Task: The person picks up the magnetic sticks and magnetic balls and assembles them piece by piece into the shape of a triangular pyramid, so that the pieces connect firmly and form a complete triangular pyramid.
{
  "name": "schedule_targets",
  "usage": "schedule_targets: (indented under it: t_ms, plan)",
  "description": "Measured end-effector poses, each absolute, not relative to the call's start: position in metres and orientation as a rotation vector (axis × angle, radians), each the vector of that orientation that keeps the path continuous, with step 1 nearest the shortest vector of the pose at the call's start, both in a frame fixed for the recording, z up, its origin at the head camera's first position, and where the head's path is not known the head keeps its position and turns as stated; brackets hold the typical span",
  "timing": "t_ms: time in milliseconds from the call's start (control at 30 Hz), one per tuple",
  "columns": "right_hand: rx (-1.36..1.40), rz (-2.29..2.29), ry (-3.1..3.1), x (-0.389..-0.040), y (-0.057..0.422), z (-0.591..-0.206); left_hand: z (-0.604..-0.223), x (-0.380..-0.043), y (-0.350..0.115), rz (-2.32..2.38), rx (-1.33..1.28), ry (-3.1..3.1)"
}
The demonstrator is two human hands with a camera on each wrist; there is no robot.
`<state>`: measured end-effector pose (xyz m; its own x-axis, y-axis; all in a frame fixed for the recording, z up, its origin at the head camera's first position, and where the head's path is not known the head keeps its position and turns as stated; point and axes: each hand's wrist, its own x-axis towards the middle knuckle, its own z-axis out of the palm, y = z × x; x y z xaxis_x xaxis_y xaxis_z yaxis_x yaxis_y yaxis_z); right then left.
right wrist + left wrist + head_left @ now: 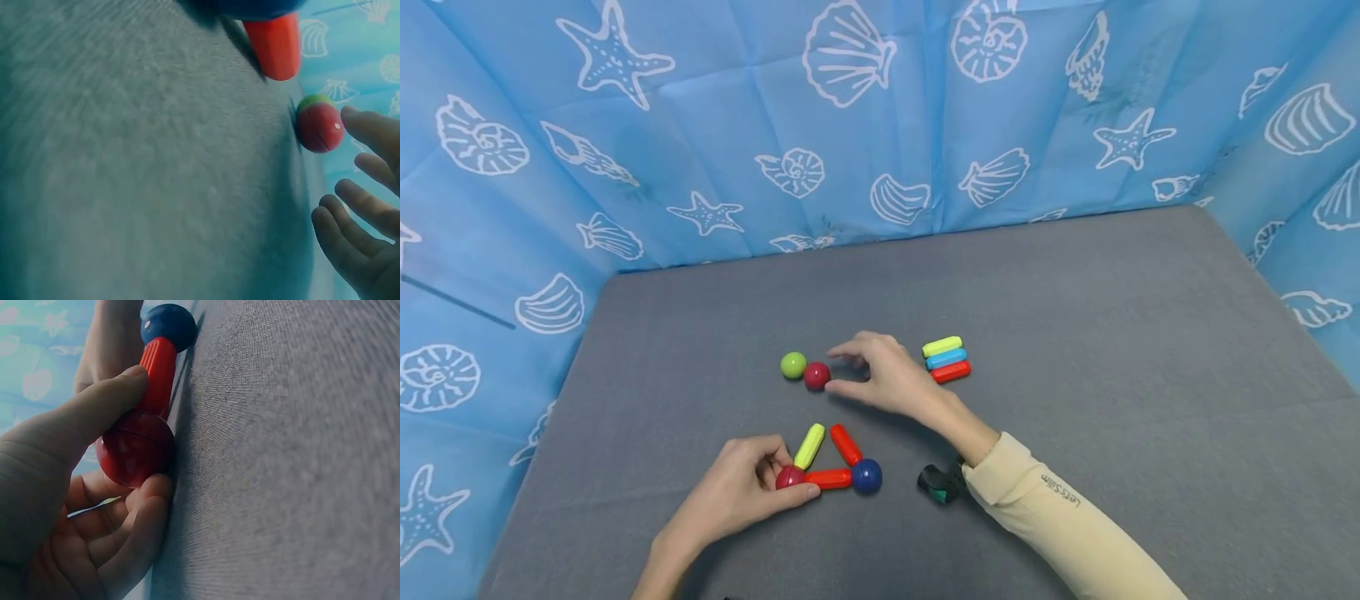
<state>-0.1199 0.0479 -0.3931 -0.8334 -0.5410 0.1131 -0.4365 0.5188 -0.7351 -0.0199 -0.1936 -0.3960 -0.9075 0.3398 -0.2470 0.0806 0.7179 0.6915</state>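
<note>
My left hand grips a dark red ball at the corner of a joined shape, the thumb lying along a red rod. That rod runs to a dark blue ball, from which another red rod slants away. A yellow-green rod extends from the held ball. Farther back, my right hand has its fingers spread and loosely bent beside a loose red ball, holding nothing. Against that ball's left side sits a green ball.
Right of my right hand, a yellow-green rod, a blue rod and a red rod lie side by side. A black strapped device is at my right wrist. A blue shell-print curtain stands behind the grey table.
</note>
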Motion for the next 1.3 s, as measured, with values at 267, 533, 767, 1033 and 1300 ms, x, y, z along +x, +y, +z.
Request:
schedule_targets:
  t_ms: [267, 533, 767, 1033, 1300]
  plan:
    - [-0.837, -1.141, 2.618, -0.121, 0.026, -0.396, -0.398, -0.021, -0.196, 1.015, 0.315, 2.548]
    - [-0.77, -1.113, 2.692, -0.116, 0.02, -0.397, -0.399, -0.021, -0.196, 1.016, 0.327, 2.551]
    - [-0.733, -1.14, 2.673, -0.112, 0.029, -0.395, -0.398, -0.02, -0.195, 1.011, 0.313, 2.547]
    - [-0.684, -1.154, 2.599, -0.113, 0.033, -0.391, -0.399, -0.023, -0.192, 1.001, 0.334, 2.533]
    - [-0.644, -1.201, 2.598, -0.115, 0.04, -0.395, -0.398, -0.028, -0.186, 0.98, 0.338, 2.507]
